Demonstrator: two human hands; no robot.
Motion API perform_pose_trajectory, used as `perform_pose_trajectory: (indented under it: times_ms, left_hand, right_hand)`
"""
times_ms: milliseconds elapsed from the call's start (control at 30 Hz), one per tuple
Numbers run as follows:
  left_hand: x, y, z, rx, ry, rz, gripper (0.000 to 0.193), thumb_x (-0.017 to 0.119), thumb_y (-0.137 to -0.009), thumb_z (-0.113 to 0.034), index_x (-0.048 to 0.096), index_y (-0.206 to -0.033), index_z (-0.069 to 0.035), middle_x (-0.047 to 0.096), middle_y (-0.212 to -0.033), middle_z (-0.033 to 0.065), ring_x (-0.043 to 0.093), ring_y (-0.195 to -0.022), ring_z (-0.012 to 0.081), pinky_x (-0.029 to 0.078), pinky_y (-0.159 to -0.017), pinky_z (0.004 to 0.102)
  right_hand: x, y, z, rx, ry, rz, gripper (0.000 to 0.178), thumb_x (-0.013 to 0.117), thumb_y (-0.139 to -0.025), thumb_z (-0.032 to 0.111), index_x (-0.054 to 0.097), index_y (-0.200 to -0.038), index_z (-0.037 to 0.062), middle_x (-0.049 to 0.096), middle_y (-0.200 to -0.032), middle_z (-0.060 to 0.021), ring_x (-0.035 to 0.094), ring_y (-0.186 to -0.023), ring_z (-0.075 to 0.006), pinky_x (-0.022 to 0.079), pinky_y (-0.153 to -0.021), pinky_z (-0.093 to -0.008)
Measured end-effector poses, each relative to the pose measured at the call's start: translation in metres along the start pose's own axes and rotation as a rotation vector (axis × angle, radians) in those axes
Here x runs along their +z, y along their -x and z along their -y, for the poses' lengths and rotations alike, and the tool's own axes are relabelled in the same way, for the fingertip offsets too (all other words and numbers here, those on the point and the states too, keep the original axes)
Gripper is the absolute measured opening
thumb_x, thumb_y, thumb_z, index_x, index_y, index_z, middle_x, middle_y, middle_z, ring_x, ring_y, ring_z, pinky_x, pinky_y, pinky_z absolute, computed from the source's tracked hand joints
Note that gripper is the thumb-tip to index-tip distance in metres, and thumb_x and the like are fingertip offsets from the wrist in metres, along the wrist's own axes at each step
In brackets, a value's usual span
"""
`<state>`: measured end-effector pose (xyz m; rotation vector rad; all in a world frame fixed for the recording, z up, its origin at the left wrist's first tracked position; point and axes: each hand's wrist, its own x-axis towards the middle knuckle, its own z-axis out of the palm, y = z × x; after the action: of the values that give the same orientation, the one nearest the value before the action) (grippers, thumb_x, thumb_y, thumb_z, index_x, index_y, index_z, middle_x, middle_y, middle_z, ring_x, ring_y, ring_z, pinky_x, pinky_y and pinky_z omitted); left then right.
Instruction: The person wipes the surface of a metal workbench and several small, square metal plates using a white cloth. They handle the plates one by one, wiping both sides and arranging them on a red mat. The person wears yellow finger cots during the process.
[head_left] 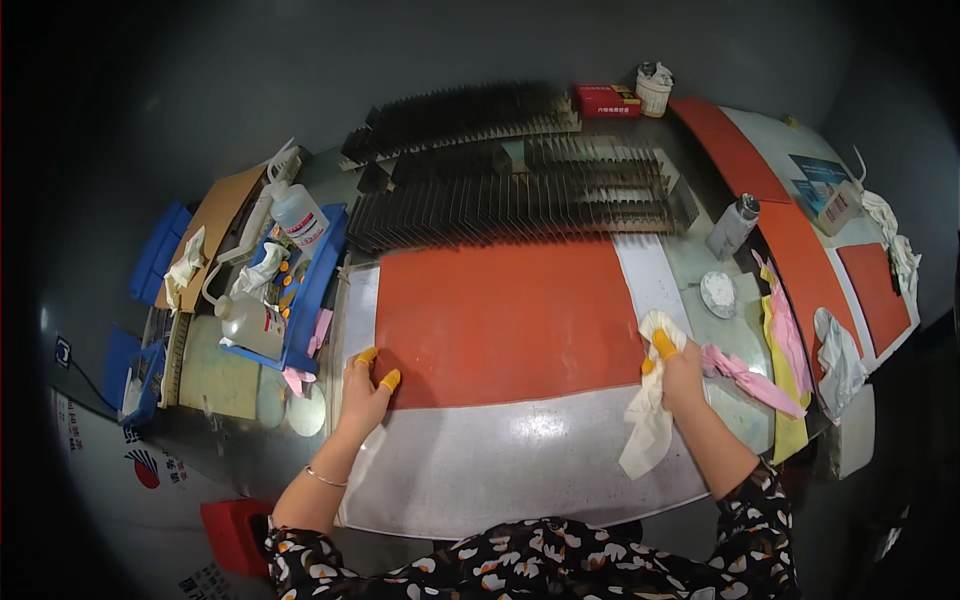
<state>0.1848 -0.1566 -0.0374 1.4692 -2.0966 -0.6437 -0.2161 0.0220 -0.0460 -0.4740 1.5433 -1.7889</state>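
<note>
An orange-red mat (pixel 505 325) lies flat before me on a grey-white sheet. At the mat's lower left corner is my left hand (pixel 366 398), its yellow-capped fingertips spread apart and nothing between them. My right hand (pixel 683 378), also with a yellow finger cap, is closed on a crumpled white cloth (pixel 648 432) by the mat's right edge. The cloth's loose end hangs toward me over the grey-white sheet (pixel 520 470). Right of that hand lies a twisted pink cloth (pixel 752 382).
Rows of thin dark plates (pixel 500 205) stand in racks behind the mat. A blue tray (pixel 300 345) at left holds squeeze bottles (pixel 298 212) and crumpled tissue. At right are a grey bottle (pixel 735 228), a small round dish (pixel 718 293) and a yellow cloth (pixel 790 430).
</note>
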Motion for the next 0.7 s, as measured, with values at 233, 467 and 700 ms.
perform_pose_trajectory:
  times_ms: [233, 467, 700]
  left_hand:
    - [-0.015, -0.191, -0.134, 0.327, -0.006, -0.028, 0.027, 0.059, -0.079, -0.012, 0.060, -0.102, 0.002, 0.064, -0.088, 0.0162, 0.063, -0.081, 0.0278, 0.047, -0.076, 0.0338]
    - [0.071, -0.319, -0.212, 0.238, -0.328, 0.036, 0.032, 0.064, -0.078, -0.024, 0.061, -0.101, -0.002, 0.063, -0.101, 0.0179, 0.060, -0.097, 0.0302, 0.047, -0.082, 0.0398]
    - [0.107, -0.335, -0.238, 0.135, -0.663, -0.085, 0.034, 0.065, -0.077, -0.029, 0.058, -0.098, -0.003, 0.063, -0.099, 0.0172, 0.060, -0.095, 0.0335, 0.050, -0.079, 0.0420]
  right_hand:
    - [-0.053, 0.031, 0.084, -0.054, 0.032, 0.205, 0.020, 0.055, -0.085, 0.011, 0.060, -0.099, -0.0026, 0.060, -0.071, -0.0075, 0.059, -0.054, -0.0162, 0.050, -0.051, -0.0283]
    - [-0.136, -0.029, 0.225, -0.568, 0.968, -0.043, 0.019, 0.052, -0.085, 0.017, 0.058, -0.093, 0.0007, 0.052, -0.062, -0.0022, 0.049, -0.052, -0.0078, 0.038, -0.047, -0.0250]
    - [-0.131, -0.135, 0.221, -0.732, 1.844, -0.064, 0.023, 0.052, -0.070, 0.000, 0.058, -0.092, -0.0040, 0.057, -0.089, -0.0226, 0.059, -0.078, -0.0371, 0.048, -0.069, -0.0442]
